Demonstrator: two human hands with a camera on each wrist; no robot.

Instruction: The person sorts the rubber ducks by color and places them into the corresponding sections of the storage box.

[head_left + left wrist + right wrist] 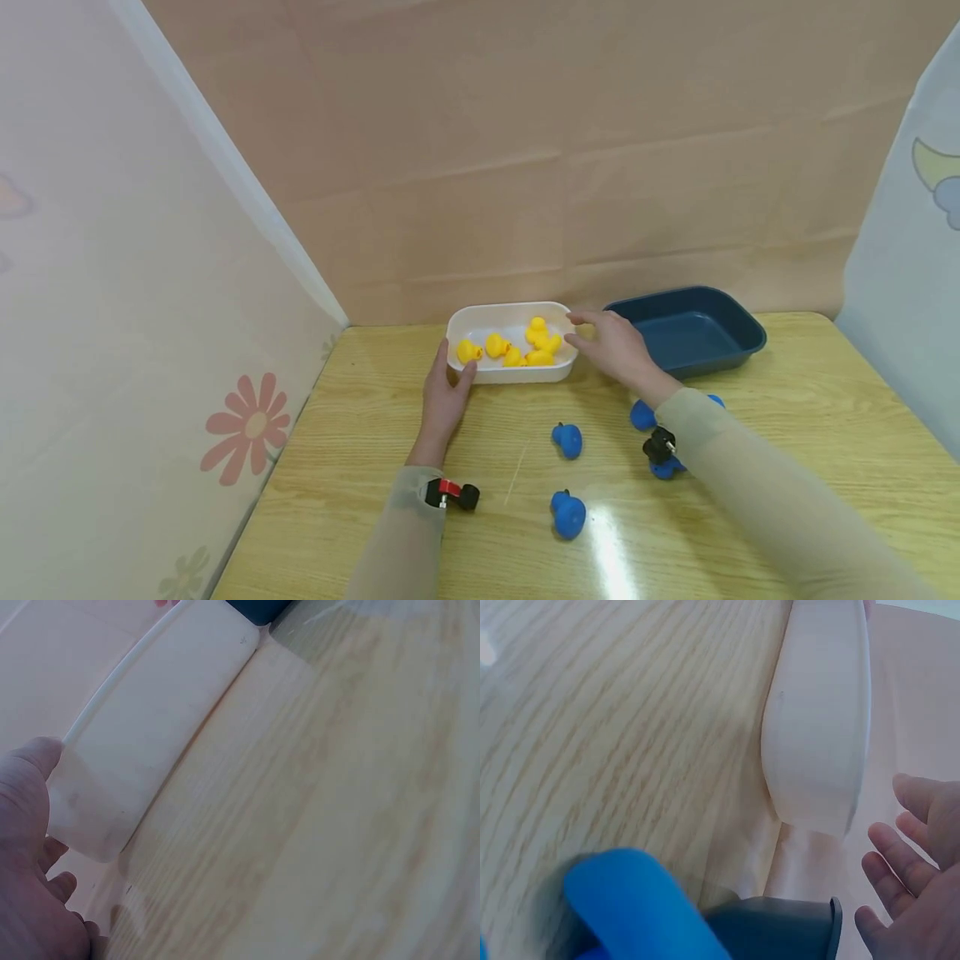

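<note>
A white tray (pixel 517 376) with several yellow toy ducks (pixel 537 336) in it stands near the back wall. My left hand (pixel 444 398) holds its left front corner, thumb at the front rim and the other fingers round the end; the left wrist view shows this hand (pixel 30 847) against the tray wall (pixel 142 742). At the other end, my right hand (pixel 617 346) hovers beside the rim with its fingers spread. In the right wrist view a gap shows between that hand (pixel 922 877) and the white tray (pixel 817 727), and nothing is in its fingers.
To the right stands a dark blue tray (pixel 693 329). Blue toy ducks lie on the wooden table, two in front, one (pixel 568 441) behind another (pixel 568 515); more (pixel 642 414) are partly hidden by my right forearm. A patterned sheet (pixel 187 250) hangs on the left.
</note>
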